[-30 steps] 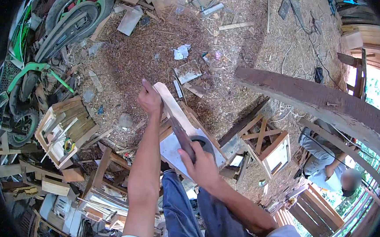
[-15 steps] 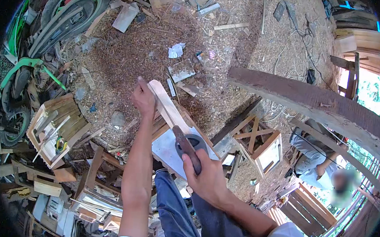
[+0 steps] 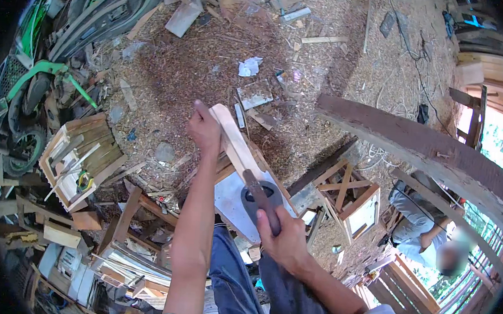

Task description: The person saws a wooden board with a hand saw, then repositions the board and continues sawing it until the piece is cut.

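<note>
My right hand [image 3: 285,236] is wrapped round the brown wooden handle of a tool [image 3: 255,187] with a dark grey oval part. That tool rests over a pale wooden strip [image 3: 234,133] and a white-topped wooden piece [image 3: 229,195] in front of my legs. At the strip's far end, my left hand [image 3: 205,131] is closed against its left side, the thumb pointing up. Its grip on the strip is partly hidden.
A slatted wooden box [image 3: 82,162] holding sticks and yellow-handled pliers stands at left. A thick beam [image 3: 404,141] crosses at right, near a small wooden frame [image 3: 347,200]. Another person [image 3: 419,221] sits lower right. Motorbike parts [image 3: 112,16] lie upper left.
The whole view has shifted, so the scene sits further right and slightly lower. Both hands keep their holds, and the tool stays over the strip's near end.
</note>
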Tool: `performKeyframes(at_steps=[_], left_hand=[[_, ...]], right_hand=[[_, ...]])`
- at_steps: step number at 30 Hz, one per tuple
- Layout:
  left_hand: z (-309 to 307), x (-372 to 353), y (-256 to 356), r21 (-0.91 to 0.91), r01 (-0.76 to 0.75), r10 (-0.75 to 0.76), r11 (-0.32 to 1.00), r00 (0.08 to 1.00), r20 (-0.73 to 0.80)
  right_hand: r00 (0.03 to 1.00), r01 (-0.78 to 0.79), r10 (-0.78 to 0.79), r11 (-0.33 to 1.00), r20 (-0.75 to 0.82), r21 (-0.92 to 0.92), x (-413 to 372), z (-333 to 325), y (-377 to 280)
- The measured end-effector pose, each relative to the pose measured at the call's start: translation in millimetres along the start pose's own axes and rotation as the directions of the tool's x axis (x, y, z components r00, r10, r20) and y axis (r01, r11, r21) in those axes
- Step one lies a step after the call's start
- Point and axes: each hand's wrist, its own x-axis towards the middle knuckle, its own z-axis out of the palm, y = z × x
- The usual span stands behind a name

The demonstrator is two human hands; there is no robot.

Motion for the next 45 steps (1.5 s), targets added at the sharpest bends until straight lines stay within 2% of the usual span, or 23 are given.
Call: performKeyframes(at_steps=[2, 4, 8, 12, 13, 17, 20, 23, 27, 30, 34, 37, 39, 40, 42, 43, 45], left_hand=[[0, -1, -2, 0.023, 0.015, -0.015, 1.000, 1.000, -0.023], [-2, 1, -5, -0.001, 0.055, -0.055, 0.999, 0.998, 0.020], [-1, 0, -11, -0.058, 0.088, -0.086, 0.994, 0.996, 0.026], [2, -1, -15, -0.077, 0.137, -0.136, 0.987, 0.990, 0.022], [2, -2, -11, -0.072, 0.143, -0.142, 0.987, 0.990, 0.022], [-1, -4, -1, -0.058, 0.111, -0.112, 0.992, 0.994, -0.003], [0, -11, 5, -0.005, 0.116, -0.116, 0.993, 0.993, -0.005], [0, -11, 9, 0.048, 0.134, -0.132, 0.990, 0.991, -0.037], [6, -4, -4, 0.011, 0.148, -0.147, 0.989, 0.988, -0.048], [10, 0, -13, 0.030, 0.195, -0.193, 0.980, 0.979, -0.069], [11, 1, -6, 0.142, 0.246, -0.238, 0.959, 0.969, -0.072], [15, -1, -6, 0.008, 0.041, -0.039, 0.999, 0.988, -0.149], [19, 1, -9, -0.046, 0.058, -0.060, 0.997, 0.996, -0.059], [18, 0, -6, -0.070, 0.073, -0.074, 0.995, 0.997, -0.015], [18, -3, -6, -0.024, 0.070, -0.071, 0.997, 0.997, -0.028], [18, -2, -5, -0.037, 0.050, -0.051, 0.998, 0.998, -0.037], [21, 1, -12, -0.041, 0.036, -0.038, 0.999, 0.998, -0.059]], right_hand=[[1.000, 0.005, -0.005, 1.000, -0.006, 0.010, 4, 0, 5], [1.000, -0.014, 0.014, 1.000, 0.024, 0.003, 8, 0, 8], [0.994, 0.097, -0.095, 0.994, -0.051, 0.044, 32, 19, 3], [0.998, 0.065, -0.064, 0.996, 0.020, -0.062, 48, 37, -5], [0.992, 0.117, -0.116, 0.993, -0.042, 0.034, 48, 37, 2], [0.996, 0.082, -0.084, 0.990, 0.014, 0.111, 54, 22, 23], [0.973, 0.226, -0.211, 0.950, -0.091, 0.217, 45, 35, 57], [0.992, 0.064, -0.091, 0.963, 0.092, 0.260, 36, 33, 57], [0.960, 0.046, -0.114, 0.965, 0.257, 0.258, 29, 49, 69], [0.967, 0.125, -0.193, 0.928, 0.165, 0.352, 32, 49, 68], [0.975, 0.002, -0.045, 0.981, 0.218, 0.194, 37, 34, 42], [0.970, -0.059, 0.033, 0.993, 0.241, 0.100, 41, 8, -4], [0.969, -0.071, 0.057, 0.996, 0.238, 0.054, 45, 0, -22], [0.956, -0.137, 0.118, 0.989, 0.268, 0.056, 48, -5, -33], [0.911, -0.276, 0.245, 0.960, 0.333, 0.049, 51, -8, -49], [0.944, -0.222, 0.201, 0.974, 0.264, 0.053, 50, -2, -48], [0.955, -0.195, 0.179, 0.980, 0.239, 0.044, 51, 5, -46]])
